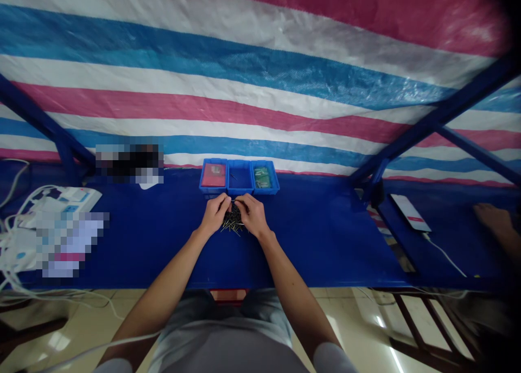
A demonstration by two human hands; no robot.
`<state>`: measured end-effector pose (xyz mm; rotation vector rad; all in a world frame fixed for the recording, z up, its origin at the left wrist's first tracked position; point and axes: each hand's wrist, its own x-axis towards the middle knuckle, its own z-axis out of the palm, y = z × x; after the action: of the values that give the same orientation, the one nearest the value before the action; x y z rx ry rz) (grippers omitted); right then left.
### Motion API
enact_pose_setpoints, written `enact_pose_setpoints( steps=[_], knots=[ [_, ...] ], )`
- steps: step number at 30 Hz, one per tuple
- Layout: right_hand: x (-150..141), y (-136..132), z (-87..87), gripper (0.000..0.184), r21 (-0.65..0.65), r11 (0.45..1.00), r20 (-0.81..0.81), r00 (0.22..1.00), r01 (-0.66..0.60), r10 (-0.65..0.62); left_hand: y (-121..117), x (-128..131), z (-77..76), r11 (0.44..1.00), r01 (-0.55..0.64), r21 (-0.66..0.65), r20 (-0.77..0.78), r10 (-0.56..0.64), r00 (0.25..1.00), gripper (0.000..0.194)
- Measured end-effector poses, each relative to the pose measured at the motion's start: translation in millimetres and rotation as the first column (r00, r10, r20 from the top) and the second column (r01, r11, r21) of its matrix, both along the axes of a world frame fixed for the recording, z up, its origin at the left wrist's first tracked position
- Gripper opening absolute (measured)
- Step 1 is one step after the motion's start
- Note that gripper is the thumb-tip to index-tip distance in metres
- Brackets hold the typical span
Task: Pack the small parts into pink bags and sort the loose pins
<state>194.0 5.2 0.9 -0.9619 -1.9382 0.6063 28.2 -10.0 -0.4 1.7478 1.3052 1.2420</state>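
The thin dark nails (233, 222) lie in a loose heap on the blue worktop (317, 242), their long axes crossing every way, with bright ends sticking out toward the front and sides. The left hand (214, 214) and right hand (251, 215) curl over the heap from either side, both forearms running back toward the body. The fingers of each grip bend inward and nearly meet above the nails. A thin sliver lies roughly crosswise near the fingertips, but it is too small to tell whether either hand has hold of it.

Just beyond the hands stand three joined blue plastic bins (239, 176). The left bin holds a red card (213, 175), and the right holds green packets (262, 176). Further right, a smartphone (410, 213) lies on the worktop with a white cable (445, 257) trailing from it. A white power strip (61, 202) sits far left. No writing can be read.
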Motion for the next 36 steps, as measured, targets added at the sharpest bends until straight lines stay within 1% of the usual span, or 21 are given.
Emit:
enact_pose_setpoints(
  steps=[18,26,36],
  knots=[
    [-1.4,-1.0,-4.0,0.025,0.017,1.0,0.048,0.999,-0.015,0.015,0.0,0.3,-0.1,1.0,0.03,0.002,-0.044,-0.03,0.999,0.043],
    [-2.0,-2.3,-3.3,0.027,0.01,0.999,0.057,0.998,-0.036,0.035,0.5,0.2,-1.5,0.997,0.07,0.032,-0.056,-0.068,0.996,0.037],
    [-2.0,-2.3,-2.8,0.028,-0.018,0.999,0.054,0.997,-0.048,0.049,0.8,0.6,-4.3,0.997,0.071,0.035,-0.062,-0.069,0.996,0.034]
  ],
)
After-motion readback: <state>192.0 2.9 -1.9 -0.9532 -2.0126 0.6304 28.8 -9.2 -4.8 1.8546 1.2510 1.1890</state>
